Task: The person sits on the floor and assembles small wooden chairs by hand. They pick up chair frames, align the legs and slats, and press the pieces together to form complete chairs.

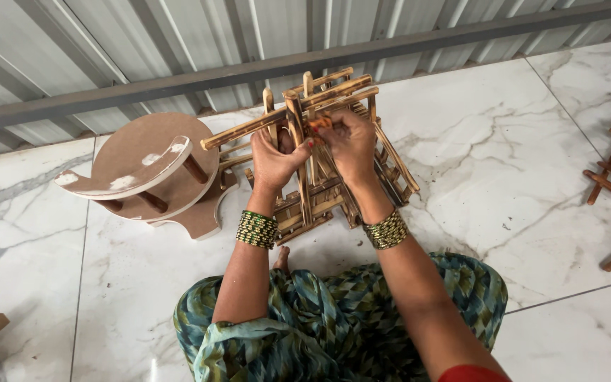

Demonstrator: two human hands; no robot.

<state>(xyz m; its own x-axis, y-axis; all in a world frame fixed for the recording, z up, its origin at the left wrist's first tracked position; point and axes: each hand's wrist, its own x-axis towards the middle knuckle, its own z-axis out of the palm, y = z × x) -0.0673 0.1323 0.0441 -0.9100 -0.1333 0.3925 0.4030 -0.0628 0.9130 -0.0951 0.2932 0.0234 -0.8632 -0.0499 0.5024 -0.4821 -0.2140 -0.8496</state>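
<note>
Nearest, a green patterned garment (pixel 334 318) covers the lap on the marble floor (pixel 503 184). Beyond it, the left hand (pixel 274 159) and right hand (pixel 351 145) – both bangled – close their fingers around sticks of a bamboo frame (pixel 319 191) standing between them. Left of it rests a round wooden stand (pixel 153 166) – corrugated wall (pixel 178 42) behind.

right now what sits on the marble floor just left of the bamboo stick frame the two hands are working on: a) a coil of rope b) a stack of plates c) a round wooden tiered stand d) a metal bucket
c: a round wooden tiered stand with short pegs between its discs lies on the marble floor beside the bamboo stick frame, which the left hand and right hand grip near its top.
</note>
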